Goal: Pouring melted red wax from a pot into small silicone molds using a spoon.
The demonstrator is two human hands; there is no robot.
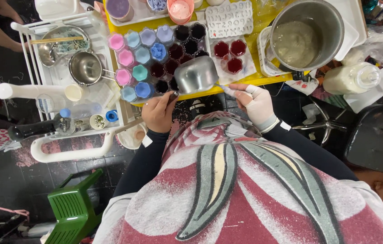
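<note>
My left hand [158,111] grips the handle of a small steel saucepan [196,74], tilted over the near edge of a yellow table [245,81]. My right hand [254,101], in a pale glove, rests at the table's edge beside the pan, fingers bent and touching a thin white stick. Under the pan stand several small flower-shaped moulds [142,72] in pink, blue, teal and lilac, and dark red filled ones [183,45]. Three red-filled moulds [230,54] sit on a white sheet to the right.
A large steel pot [306,34] of pale liquid stands in a white tray at the right. A white trolley [60,86] at the left holds steel pans, bottles and cups. A white letter mould [229,18], a milky bottle [349,77], a green stool [74,208].
</note>
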